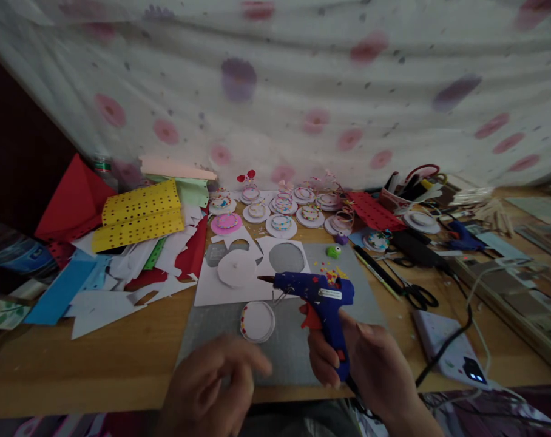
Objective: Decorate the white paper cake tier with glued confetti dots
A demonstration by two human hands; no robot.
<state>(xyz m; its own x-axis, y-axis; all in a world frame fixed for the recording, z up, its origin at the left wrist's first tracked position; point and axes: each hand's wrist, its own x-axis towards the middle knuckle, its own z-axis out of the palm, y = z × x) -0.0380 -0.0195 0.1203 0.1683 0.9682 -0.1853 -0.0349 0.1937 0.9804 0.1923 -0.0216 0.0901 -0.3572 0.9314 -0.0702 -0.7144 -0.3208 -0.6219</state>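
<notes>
My right hand (371,364) grips the handle of a blue glue gun (318,294), whose nozzle points left over a grey mat (284,346). Just below the nozzle a small white paper disc with a coloured rim (257,321) lies on the mat. My left hand (212,385) hovers near the table's front edge, below that disc, blurred, with its fingers curled and nothing visible in them. A plain white disc (236,269) rests on a cut white sheet (252,267) beyond the mat.
Several decorated paper rounds (280,212) stand at the back. A heap of coloured paper, with a yellow punched sheet (139,215), fills the left. Black scissors (419,296), pens, a phone (452,349) and cables lie on the right. A spotted cloth hangs behind.
</notes>
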